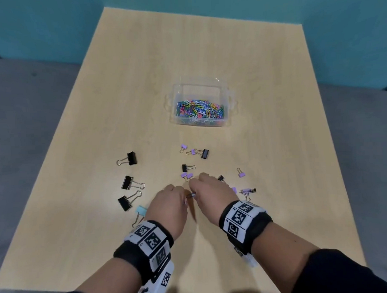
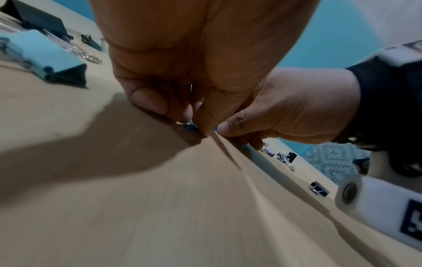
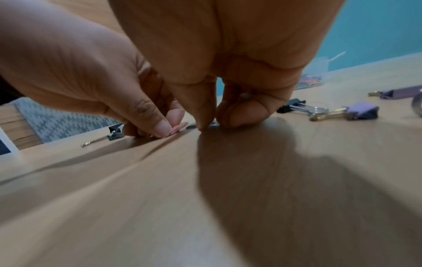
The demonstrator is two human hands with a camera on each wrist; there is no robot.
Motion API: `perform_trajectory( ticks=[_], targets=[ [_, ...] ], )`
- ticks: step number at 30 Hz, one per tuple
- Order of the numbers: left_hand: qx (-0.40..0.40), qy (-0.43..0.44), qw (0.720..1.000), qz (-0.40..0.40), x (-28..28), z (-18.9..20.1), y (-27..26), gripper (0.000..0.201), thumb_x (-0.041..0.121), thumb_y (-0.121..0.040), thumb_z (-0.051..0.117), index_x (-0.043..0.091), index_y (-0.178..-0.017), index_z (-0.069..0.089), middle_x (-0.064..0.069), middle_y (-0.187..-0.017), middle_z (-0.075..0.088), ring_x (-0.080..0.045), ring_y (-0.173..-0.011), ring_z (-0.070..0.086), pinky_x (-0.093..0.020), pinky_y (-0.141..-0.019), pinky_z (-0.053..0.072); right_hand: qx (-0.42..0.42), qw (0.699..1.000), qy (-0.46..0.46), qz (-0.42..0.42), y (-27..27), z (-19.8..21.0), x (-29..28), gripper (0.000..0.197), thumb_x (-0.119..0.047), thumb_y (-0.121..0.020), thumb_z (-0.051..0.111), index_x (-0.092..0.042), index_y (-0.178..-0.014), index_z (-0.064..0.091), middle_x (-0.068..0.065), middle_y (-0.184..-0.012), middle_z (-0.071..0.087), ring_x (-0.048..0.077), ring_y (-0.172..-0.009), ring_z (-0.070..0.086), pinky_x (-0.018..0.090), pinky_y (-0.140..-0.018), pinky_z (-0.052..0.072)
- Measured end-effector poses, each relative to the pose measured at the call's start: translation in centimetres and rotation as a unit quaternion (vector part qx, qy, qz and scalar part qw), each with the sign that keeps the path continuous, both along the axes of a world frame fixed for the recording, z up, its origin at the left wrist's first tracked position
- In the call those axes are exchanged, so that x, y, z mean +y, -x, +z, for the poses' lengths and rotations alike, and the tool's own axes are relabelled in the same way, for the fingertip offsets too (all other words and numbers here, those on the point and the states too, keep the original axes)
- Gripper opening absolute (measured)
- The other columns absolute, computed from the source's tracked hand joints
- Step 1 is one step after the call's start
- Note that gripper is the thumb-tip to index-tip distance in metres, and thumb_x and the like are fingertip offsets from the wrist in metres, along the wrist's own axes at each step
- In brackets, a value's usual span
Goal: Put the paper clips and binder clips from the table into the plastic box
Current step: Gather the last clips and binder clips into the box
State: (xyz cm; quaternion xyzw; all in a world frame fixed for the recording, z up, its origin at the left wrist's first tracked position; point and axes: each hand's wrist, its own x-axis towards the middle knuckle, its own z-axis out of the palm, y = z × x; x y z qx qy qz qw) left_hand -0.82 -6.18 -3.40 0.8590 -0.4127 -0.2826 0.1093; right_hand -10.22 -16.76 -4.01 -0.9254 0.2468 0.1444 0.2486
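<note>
The clear plastic box [image 1: 228, 114] stands mid-table, with several coloured paper clips [image 1: 200, 107] in it. My two hands meet low over the table in front of me. The left hand [image 1: 184, 198] has curled fingers, and its thumb and fingertips pinch a pink paper clip [image 3: 178, 129] against the wood. The right hand [image 1: 193, 190] is curled too. Its thumb and forefinger close on a small blue paper clip [image 3: 214, 123], which also shows as the blue clip [image 2: 190, 126] in the left wrist view. Most of both clips is hidden by fingers.
Black binder clips [image 1: 131, 158] [image 1: 127, 182] [image 1: 124, 203] and a light blue one [image 1: 141, 210] lie left of my hands. Purple binder clips [image 1: 187, 175] [image 1: 241, 174] and small black ones [image 1: 185, 168] [image 1: 204, 153] lie ahead and right. Grey floor surrounds the table [image 1: 275, 143].
</note>
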Motion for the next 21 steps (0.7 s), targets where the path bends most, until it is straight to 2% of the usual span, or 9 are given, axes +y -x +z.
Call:
perform_trajectory(
  ticks=[3,6,8,11,12,14,17,19,21],
  targets=[
    [-0.001,-0.009,1.000,0.000,0.2,-0.3,-0.1,0.020,0.011,-0.087,0.048,0.024,-0.074,0.041,0.004,-0.083,0.041,-0.018,-0.076,0.043,-0.026,-0.065,0.030,0.013,1.000,-0.010,-0.013,0.2,0.2,0.2,0.025,0.002,-0.083,0.047,-0.020,-0.083,0.036,0.000,-0.088,0.033,0.022,-0.074,0.037,0.033,-0.062,0.033],
    [0.000,-0.024,0.999,-0.023,0.2,-0.3,0.0,0.024,0.006,-0.082,0.045,0.023,-0.068,0.035,0.003,-0.083,0.037,-0.017,-0.078,0.038,-0.025,-0.067,0.028,0.025,0.999,-0.023,-0.031,0.3,0.4,0.5,0.022,0.002,-0.082,0.044,-0.018,-0.080,0.036,0.001,-0.089,0.034,0.021,-0.077,0.036,0.033,-0.064,0.033],
    [-0.009,-0.030,0.999,-0.044,0.2,0.0,0.3,0.019,0.005,-0.080,0.044,0.022,-0.073,0.037,0.002,-0.085,0.036,-0.017,-0.081,0.036,-0.024,-0.069,0.028,0.029,0.999,-0.028,-0.033,0.5,0.4,0.8,0.020,0.001,-0.082,0.044,-0.018,-0.079,0.036,0.003,-0.091,0.038,0.023,-0.082,0.039,0.034,-0.066,0.036],
    [-0.044,-0.036,0.994,-0.089,0.5,0.3,0.9,0.017,0.006,-0.081,0.043,0.021,-0.089,0.048,0.000,-0.094,0.047,-0.020,-0.089,0.045,-0.026,-0.073,0.032,0.028,0.999,-0.036,-0.022,1.0,0.3,1.2,0.019,-0.002,-0.083,0.042,-0.020,-0.082,0.035,0.006,-0.097,0.046,0.025,-0.089,0.043,0.035,-0.068,0.038],
    [-0.054,-0.029,0.992,-0.106,0.7,0.2,1.1,0.019,0.006,-0.081,0.044,0.019,-0.094,0.051,-0.001,-0.095,0.050,-0.021,-0.090,0.047,-0.027,-0.073,0.032,0.025,0.999,-0.039,-0.015,1.1,0.3,1.3,0.019,-0.003,-0.084,0.041,-0.021,-0.083,0.035,0.006,-0.097,0.047,0.025,-0.089,0.043,0.035,-0.068,0.039],
    [-0.054,-0.012,0.991,-0.124,0.9,0.0,1.4,0.020,0.004,-0.078,0.049,0.016,-0.093,0.053,-0.003,-0.089,0.054,-0.023,-0.084,0.052,-0.028,-0.067,0.031,0.014,0.999,-0.047,-0.004,1.3,0.3,1.5,0.019,-0.004,-0.084,0.041,-0.022,-0.085,0.037,0.004,-0.094,0.046,0.022,-0.085,0.041,0.035,-0.068,0.040],
    [-0.016,-0.019,0.996,-0.088,0.6,0.3,0.9,0.016,0.006,-0.077,0.048,0.020,-0.084,0.047,0.001,-0.083,0.052,-0.018,-0.074,0.046,-0.026,-0.063,0.030,-0.004,0.998,-0.052,-0.020,1.5,0.4,1.1,0.016,-0.006,-0.086,0.042,-0.022,-0.088,0.040,-0.002,-0.087,0.042,0.021,-0.080,0.042,0.034,-0.063,0.037],
    [0.039,-0.014,0.999,-0.011,-0.6,0.9,-0.5,0.010,0.009,-0.077,0.049,0.018,-0.078,0.046,0.003,-0.078,0.054,-0.019,-0.071,0.048,-0.029,-0.061,0.036,-0.016,0.994,-0.075,-0.077,1.0,1.2,-0.6,0.018,-0.005,-0.084,0.041,-0.021,-0.087,0.047,-0.002,-0.089,0.049,0.023,-0.079,0.049,0.034,-0.065,0.042],
    [0.040,0.020,0.998,0.044,-3.0,1.8,-2.8,0.006,0.013,-0.075,0.053,0.019,-0.076,0.051,0.002,-0.074,0.059,-0.023,-0.072,0.054,-0.031,-0.062,0.043,-0.051,0.985,-0.077,-0.145,-0.4,2.4,-3.5,0.020,-0.005,-0.080,0.042,-0.022,-0.083,0.053,0.001,-0.090,0.057,0.025,-0.077,0.054,0.034,-0.068,0.046]
  ],
)
